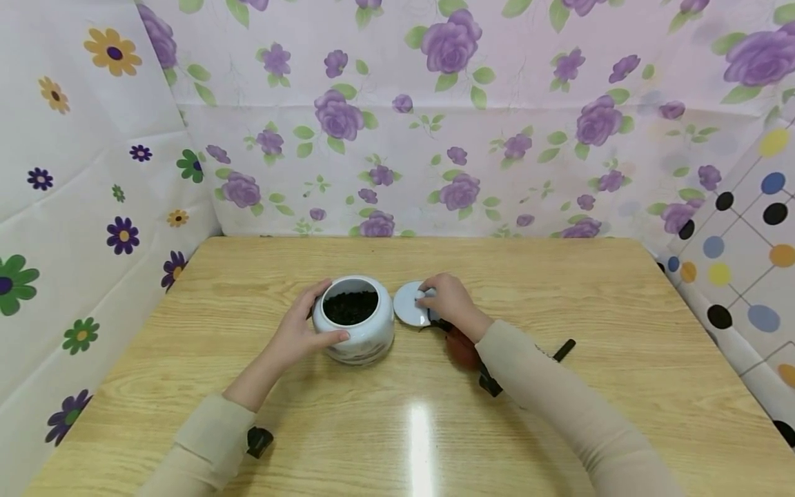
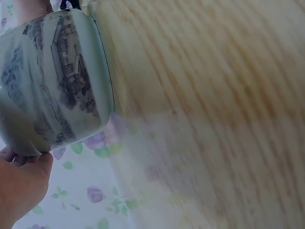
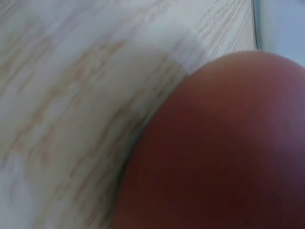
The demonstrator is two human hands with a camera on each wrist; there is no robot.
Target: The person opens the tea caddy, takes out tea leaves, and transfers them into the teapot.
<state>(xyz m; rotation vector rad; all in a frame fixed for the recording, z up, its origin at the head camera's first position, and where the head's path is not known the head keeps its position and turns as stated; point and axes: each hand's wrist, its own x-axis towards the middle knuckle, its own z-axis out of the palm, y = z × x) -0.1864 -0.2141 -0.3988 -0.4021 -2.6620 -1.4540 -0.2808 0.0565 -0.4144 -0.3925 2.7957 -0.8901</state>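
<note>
A white porcelain jar (image 1: pixel 363 348) with a dark painted scene stands uncovered, holding dark leafy bits (image 1: pixel 350 308) that look like dried tea. My left hand (image 1: pixel 302 330) grips it from the left, fingers at the far side and thumb across the front. The left wrist view shows the jar (image 2: pixel 57 81) sideways, with part of the hand (image 2: pixel 26 186) against it. Just right of the jar, a round white lid (image 1: pixel 406 307) lies on the table. My right hand (image 1: pixel 448 298) pinches the lid's top near its knob, covering its right part.
A rounded reddish-brown object (image 1: pixel 461 350) sits under my right wrist; its smooth side (image 3: pixel 228 152) fills much of the right wrist view. Right of my forearm lies a thin black stick-like handle (image 1: pixel 564 350). Flowered cloth (image 1: pixel 397 138) hangs behind the wooden table (image 1: pixel 348 428).
</note>
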